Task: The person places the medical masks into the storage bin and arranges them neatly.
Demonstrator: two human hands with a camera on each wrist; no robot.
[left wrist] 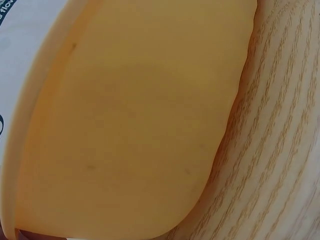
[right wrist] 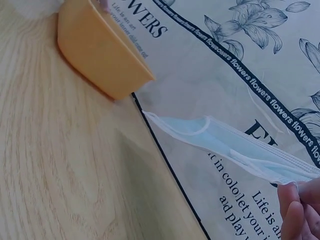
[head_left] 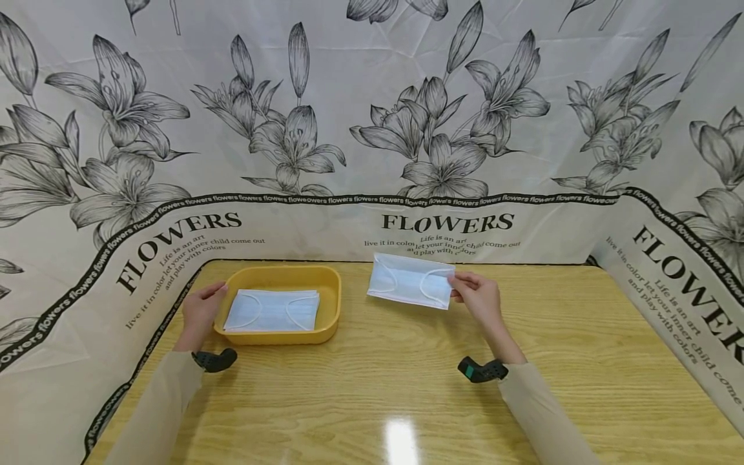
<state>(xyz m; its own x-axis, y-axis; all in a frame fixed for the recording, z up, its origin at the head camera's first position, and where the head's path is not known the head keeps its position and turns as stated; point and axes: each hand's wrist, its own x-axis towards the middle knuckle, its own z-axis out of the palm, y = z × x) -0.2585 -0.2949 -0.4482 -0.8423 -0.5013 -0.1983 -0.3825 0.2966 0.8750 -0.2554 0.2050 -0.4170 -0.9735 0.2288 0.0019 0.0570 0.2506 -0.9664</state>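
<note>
My right hand (head_left: 478,298) pinches the right end of a light blue face mask (head_left: 411,280) with white ear loops, held above the table. In the right wrist view the mask (right wrist: 235,150) hangs stretched out from the fingertips (right wrist: 290,202). At the left, my left hand (head_left: 200,311) grips the left rim of a yellow plastic tub (head_left: 285,337). Inside that tub lie more face masks (head_left: 272,310), flat in a stack; how many is hidden. The tub's outer wall (left wrist: 135,120) fills most of the left wrist view, with only a sliver of a finger at the bottom left.
The wood-grain table (head_left: 372,381) carries the tub on its left side. A white cloth (head_left: 325,226) with printed flowers and lettering rises behind it and along both sides. Each wrist wears a black band, the right band (head_left: 482,370) with a green patch.
</note>
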